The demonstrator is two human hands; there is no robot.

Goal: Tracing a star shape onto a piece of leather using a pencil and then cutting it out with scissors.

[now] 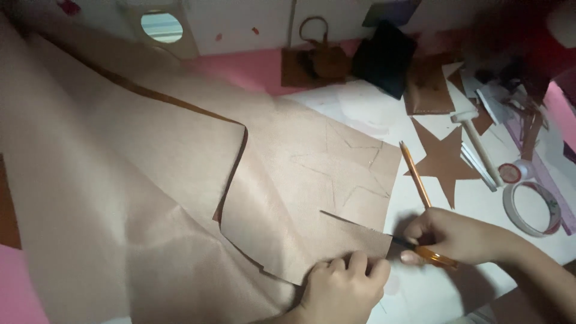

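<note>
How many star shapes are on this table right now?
2: a cut-out brown star lying right of the pencil, and a star outline drawn on the tan sheet. Clutter behind may hide others.

Most of the worktop (360,108) is covered by the big brown sheet (150,180), flat enough to be reached over. A bare white strip is left beside the sheet's right edge, but it is partly taken up by a pencil (415,175) and a brown cut-out star (443,161). Farther right, the way is blocked by a small mallet (477,141), a tape ring (533,207) and paper scraps (498,102). The far edge is crowded by a black pouch (384,57) and brown leather pieces (315,63).
</note>
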